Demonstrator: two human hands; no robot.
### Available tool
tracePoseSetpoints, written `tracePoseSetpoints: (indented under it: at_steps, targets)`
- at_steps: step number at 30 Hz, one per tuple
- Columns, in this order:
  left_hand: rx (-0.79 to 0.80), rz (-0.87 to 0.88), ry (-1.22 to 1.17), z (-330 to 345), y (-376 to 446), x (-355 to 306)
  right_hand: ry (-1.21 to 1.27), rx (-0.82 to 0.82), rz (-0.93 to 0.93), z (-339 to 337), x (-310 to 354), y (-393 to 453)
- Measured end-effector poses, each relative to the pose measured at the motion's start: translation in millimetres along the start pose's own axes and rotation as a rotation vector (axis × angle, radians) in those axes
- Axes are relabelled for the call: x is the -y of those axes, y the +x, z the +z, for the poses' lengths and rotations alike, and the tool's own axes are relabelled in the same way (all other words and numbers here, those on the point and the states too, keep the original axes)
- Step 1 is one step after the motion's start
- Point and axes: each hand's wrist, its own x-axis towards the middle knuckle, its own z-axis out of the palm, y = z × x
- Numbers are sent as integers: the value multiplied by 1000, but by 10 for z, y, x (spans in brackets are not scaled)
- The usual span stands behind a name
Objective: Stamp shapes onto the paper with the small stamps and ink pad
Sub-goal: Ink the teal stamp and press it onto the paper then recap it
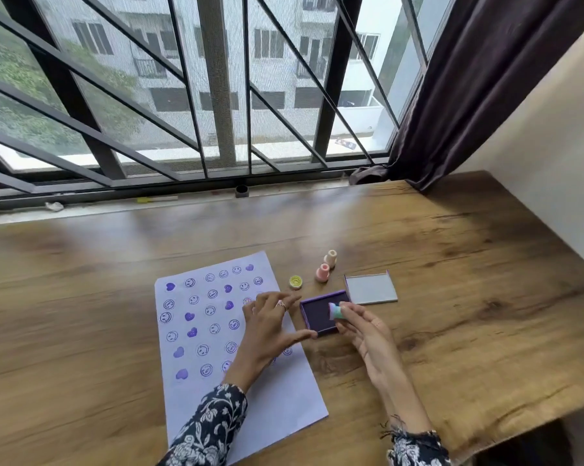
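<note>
While the left hand lay spread and released over the paper, the right hand pinched a small green stamp on the ink pad.

Left fingers splayed over the sheet's right edge, thumb touching the pad's near corner; right fingertips grasped the pastel stamp, tilted, its face against the dark purple pad. White paper carried rows of purple hearts and smiley faces. Beyond the pad stood a yellow round stamp, two pink stamps and the pad's grey lid. Glossy wood-grain table, barred window, dark curtain.
</note>
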Motion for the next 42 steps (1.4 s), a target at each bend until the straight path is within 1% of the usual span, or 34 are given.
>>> tracePoseSetpoints:
  at_steps: [1,4,5,8,10,11,14,15,16,17,19,20,25,27,30,33,36,39,42]
  targets:
    - [15,17,20,5,-20,-3,-129,-51,-49,29,6,-4]
    - [37,23,64,2,-20,-16,-674,-216,-245,165,30,-3]
    - [41,20,80,5,-18,-16,-807,-222,-300,220,50,-10]
    - [39,25,91,28,-29,-1,-1110,-166,-432,399,199,-75]
    - [33,25,91,36,-27,7,-1192,-163,-550,497,389,-149]
    - [30,24,89,37,-23,10,-1200,-183,-638,536,502,-191]
    - [11,33,67,59,-17,31,-1111,-286,-946,611,699,-290]
    - [7,40,58,67,-18,38,-1100,-308,-997,629,664,-296]
    - [4,46,50,72,-19,40,-1128,-314,-995,629,569,-276]
    - [-5,47,45,74,-19,40,-1190,-282,-929,611,432,-230]
    - [-6,50,49,76,-16,42,-1338,-173,-695,532,90,-137]
    - [-2,48,54,79,-22,45,-1366,-146,-631,479,-39,-104]
    - [-3,40,59,70,-26,38,-1375,-145,-677,407,-141,-8]
    - [8,31,62,52,-32,20,-1371,-143,-655,410,-122,-2]
    - [69,14,53,5,-31,-6,-1295,-164,-564,398,-47,28]
    - [118,14,49,-120,-67,-2,-1145,-225,-528,413,8,-8]
    - [104,32,24,-352,-223,104,-997,-234,-482,491,-55,-185]
    - [58,24,31,-646,-519,310,-879,-195,-413,605,-230,-406]
    - [70,51,71,-941,-865,581,-858,-165,-399,747,-450,-628]
